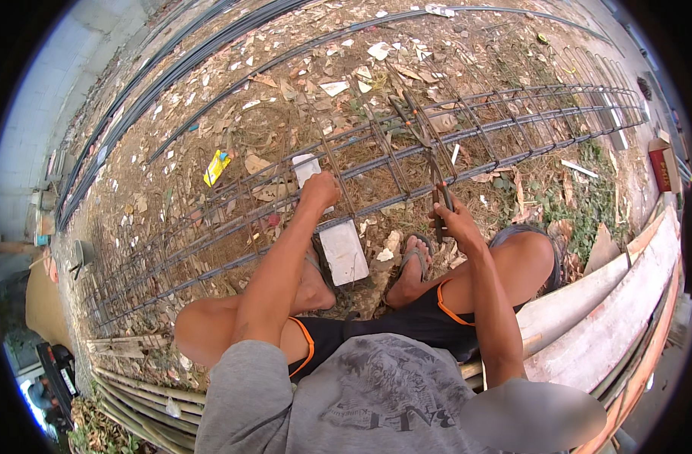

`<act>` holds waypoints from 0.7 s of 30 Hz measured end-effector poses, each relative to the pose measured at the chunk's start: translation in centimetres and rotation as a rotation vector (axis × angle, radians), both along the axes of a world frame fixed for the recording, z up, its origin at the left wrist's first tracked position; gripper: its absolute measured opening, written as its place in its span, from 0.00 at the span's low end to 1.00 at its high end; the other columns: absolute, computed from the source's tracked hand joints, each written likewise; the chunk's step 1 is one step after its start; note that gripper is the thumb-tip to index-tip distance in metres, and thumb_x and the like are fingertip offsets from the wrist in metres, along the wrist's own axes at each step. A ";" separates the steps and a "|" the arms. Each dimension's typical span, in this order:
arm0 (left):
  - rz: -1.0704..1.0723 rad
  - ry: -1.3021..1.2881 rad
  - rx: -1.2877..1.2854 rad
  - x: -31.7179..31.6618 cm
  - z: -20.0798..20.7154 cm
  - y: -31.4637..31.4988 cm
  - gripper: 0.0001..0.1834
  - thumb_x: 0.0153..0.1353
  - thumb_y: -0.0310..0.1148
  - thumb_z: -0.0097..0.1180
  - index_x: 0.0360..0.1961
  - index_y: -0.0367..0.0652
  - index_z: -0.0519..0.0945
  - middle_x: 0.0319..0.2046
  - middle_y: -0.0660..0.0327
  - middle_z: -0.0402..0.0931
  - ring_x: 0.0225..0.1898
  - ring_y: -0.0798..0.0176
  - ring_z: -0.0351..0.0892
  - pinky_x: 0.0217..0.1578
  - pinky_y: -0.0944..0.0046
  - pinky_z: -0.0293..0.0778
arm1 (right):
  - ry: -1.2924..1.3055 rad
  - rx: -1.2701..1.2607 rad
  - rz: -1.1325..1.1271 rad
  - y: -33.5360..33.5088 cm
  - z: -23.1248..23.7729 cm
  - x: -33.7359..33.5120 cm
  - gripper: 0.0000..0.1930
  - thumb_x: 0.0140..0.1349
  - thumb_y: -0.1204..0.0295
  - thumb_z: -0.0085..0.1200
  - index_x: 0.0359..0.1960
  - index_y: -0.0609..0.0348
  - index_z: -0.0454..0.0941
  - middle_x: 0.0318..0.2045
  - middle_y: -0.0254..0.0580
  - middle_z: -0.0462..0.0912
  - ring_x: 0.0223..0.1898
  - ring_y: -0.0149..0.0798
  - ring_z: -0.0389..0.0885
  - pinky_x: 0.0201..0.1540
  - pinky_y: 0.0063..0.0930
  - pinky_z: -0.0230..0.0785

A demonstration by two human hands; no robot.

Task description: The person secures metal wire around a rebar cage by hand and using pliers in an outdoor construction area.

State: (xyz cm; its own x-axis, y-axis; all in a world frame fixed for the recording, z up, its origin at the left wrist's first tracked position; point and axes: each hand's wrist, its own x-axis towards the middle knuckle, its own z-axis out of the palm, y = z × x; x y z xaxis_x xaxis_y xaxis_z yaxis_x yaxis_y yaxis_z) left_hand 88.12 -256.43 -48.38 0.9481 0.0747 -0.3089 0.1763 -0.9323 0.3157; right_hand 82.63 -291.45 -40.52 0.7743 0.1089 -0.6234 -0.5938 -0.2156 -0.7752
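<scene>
A long rebar cage (pixel 384 161) of dark bars and bent stirrups stretches across the ground in front of me. My left hand (pixel 321 191) is closed at the middle of the cage; what its fingers grip is hidden. Just past it lies a pale block (pixel 306 166) under the bars, and a second pale block (pixel 344 252) is nearer, between my feet. My right hand (pixel 456 219) is wrapped round the dark handles of pincers (pixel 434 170), which reach over the cage's near bars. Beyond their jaws, a dark two-legged tool with orange marks (pixel 406 113) rests on the cage.
Loose rebar (pixel 172 72) lies in bundles at the far left. Dry leaves, pale chips and a yellow packet (pixel 217 167) litter the ground. Weathered boards (pixel 603 303) stand at my right, and bamboo poles (pixel 145 405) lie at lower left. A red box (pixel 664 164) is at far right.
</scene>
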 end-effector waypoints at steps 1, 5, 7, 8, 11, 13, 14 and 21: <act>-0.016 -0.006 -0.015 0.2 0.4 1.3 0.09 0.49 0.36 0.61 0.28 0.46 0.89 0.31 0.48 0.84 0.37 0.46 0.85 0.43 0.51 0.80 | -0.074 -0.025 -0.015 0.0 -0.3 0.2 0.31 0.67 0.67 0.52 0.71 0.48 0.59 0.40 0.44 0.82 0.36 0.36 0.82 0.35 0.34 0.74; -0.035 0.030 -0.056 1.6 3.8 1.7 0.10 0.49 0.37 0.66 0.33 0.47 0.89 0.33 0.50 0.85 0.36 0.49 0.86 0.43 0.53 0.79 | -0.316 -0.253 0.076 -0.7 -1.3 0.2 0.29 0.64 0.66 0.51 0.69 0.45 0.64 0.38 0.46 0.84 0.35 0.41 0.83 0.37 0.38 0.71; -0.063 0.042 -0.045 1.2 4.2 1.9 0.10 0.50 0.38 0.66 0.33 0.47 0.89 0.33 0.50 0.85 0.36 0.49 0.86 0.43 0.54 0.79 | -0.419 -0.427 0.302 0.3 -1.0 -0.4 0.29 0.64 0.65 0.51 0.68 0.40 0.65 0.37 0.48 0.84 0.37 0.47 0.84 0.40 0.41 0.72; -0.019 0.093 -0.102 0.5 3.4 2.3 0.12 0.53 0.38 0.64 0.36 0.45 0.89 0.31 0.53 0.86 0.34 0.53 0.86 0.41 0.56 0.79 | -0.334 -0.414 0.355 1.2 -0.7 -0.7 0.28 0.62 0.62 0.51 0.66 0.36 0.68 0.37 0.51 0.84 0.40 0.55 0.83 0.45 0.44 0.71; 0.171 0.083 -0.423 -1.3 1.6 2.0 0.15 0.56 0.39 0.62 0.40 0.42 0.87 0.28 0.56 0.85 0.29 0.62 0.84 0.34 0.59 0.78 | -0.273 -0.449 0.573 2.8 -0.7 -1.2 0.27 0.62 0.62 0.51 0.65 0.38 0.69 0.38 0.53 0.84 0.41 0.54 0.83 0.47 0.44 0.72; 0.352 0.090 -0.588 -1.7 1.0 2.0 0.15 0.57 0.39 0.61 0.39 0.39 0.86 0.25 0.63 0.81 0.21 0.70 0.74 0.25 0.63 0.71 | -0.309 -0.460 0.637 4.0 -0.9 -0.9 0.26 0.61 0.61 0.51 0.63 0.41 0.71 0.40 0.54 0.84 0.43 0.55 0.83 0.48 0.46 0.72; 0.422 0.095 -0.646 -1.5 1.0 2.0 0.15 0.57 0.38 0.62 0.39 0.39 0.86 0.24 0.64 0.81 0.20 0.71 0.73 0.23 0.64 0.70 | -0.296 -0.453 0.669 4.5 -0.8 -0.1 0.26 0.61 0.61 0.51 0.63 0.42 0.71 0.40 0.54 0.84 0.44 0.55 0.83 0.48 0.47 0.73; 0.866 0.277 -1.149 -2.3 -0.1 0.9 0.09 0.64 0.35 0.56 0.39 0.42 0.82 0.23 0.68 0.73 0.18 0.73 0.64 0.17 0.67 0.57 | -0.121 -0.467 0.867 8.8 0.8 7.6 0.27 0.61 0.66 0.51 0.65 0.46 0.68 0.33 0.51 0.81 0.34 0.49 0.84 0.34 0.45 0.77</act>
State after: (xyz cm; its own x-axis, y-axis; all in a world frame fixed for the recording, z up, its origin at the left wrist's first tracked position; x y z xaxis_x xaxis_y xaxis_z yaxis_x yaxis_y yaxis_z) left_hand 85.80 -255.51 -48.50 0.6378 0.1699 -0.7513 0.7159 0.2293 0.6595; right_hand 90.20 -282.63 -39.70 0.6038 0.4315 -0.6702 -0.0089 -0.8371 -0.5469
